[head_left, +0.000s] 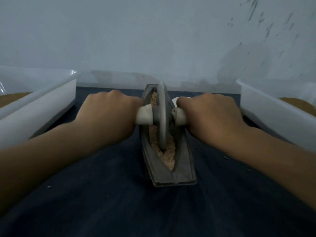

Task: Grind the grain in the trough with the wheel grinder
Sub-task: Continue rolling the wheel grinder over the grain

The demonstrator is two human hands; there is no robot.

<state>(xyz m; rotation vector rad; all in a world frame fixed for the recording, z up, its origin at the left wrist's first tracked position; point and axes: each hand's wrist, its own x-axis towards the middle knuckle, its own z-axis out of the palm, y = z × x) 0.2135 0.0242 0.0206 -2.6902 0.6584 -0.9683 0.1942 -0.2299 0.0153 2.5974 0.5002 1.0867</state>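
Grinding is the step in hand: left hand [109, 112] and right hand [210, 115] each close a full grip round a white handle [144, 115] of the wheel grinder [161, 115]. It stands upright in the grain [168, 154], mid-trough [181, 170]. The next move probably calls for rolling it nearward, pressing evenly.

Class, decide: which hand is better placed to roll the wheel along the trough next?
Neither alone: the left hand and right hand each grip a handle end beside the wheel, evenly.
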